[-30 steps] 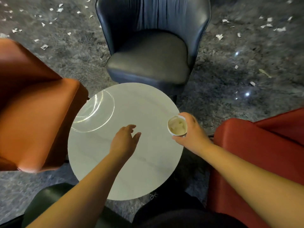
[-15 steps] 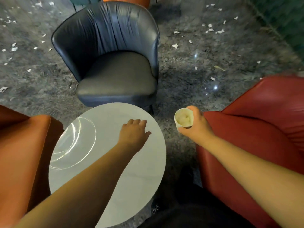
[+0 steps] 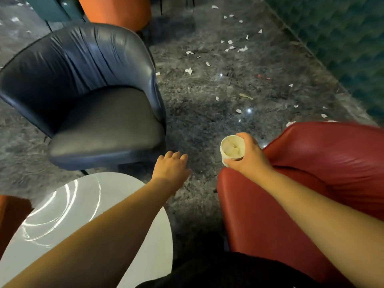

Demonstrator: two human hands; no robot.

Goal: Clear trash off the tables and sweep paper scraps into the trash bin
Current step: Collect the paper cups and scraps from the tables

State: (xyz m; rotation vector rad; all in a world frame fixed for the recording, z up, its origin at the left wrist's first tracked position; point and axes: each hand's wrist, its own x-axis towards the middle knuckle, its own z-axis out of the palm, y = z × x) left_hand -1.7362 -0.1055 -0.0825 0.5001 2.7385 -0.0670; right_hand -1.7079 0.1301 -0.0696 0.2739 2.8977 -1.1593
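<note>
Dark marbled floor (image 3: 197, 121) fills most of my view, glossy enough to throw back small light spots, with white paper scraps (image 3: 188, 70) strewn across its far half and along the foot of a green textured wall (image 3: 342, 48) at upper right. A round white table (image 3: 62, 215) sits at lower left, its top showing only curved light reflections. Beyond it stands a dark blue-grey armchair (image 3: 89, 96), and behind that an orange chair (image 3: 116, 11); a second orange edge shows at the far left border. A red armchair (image 3: 311, 173) occupies the right side.

My right hand (image 3: 249, 159) grips a small white paper cup (image 3: 231, 150), fingers curled round its side, holding it upright in the air above the front left corner of the red armchair, well clear of the table. Something pale lies inside the cup; I cannot tell what it is. My left hand (image 3: 171, 167) reaches forward past the table's far edge, palm down over the floor, fingers loosely bent and holding nothing. Both forearms are bare. Dark clothing shows at the bottom edge between them. Whole view is slightly motion-blurred.
</note>
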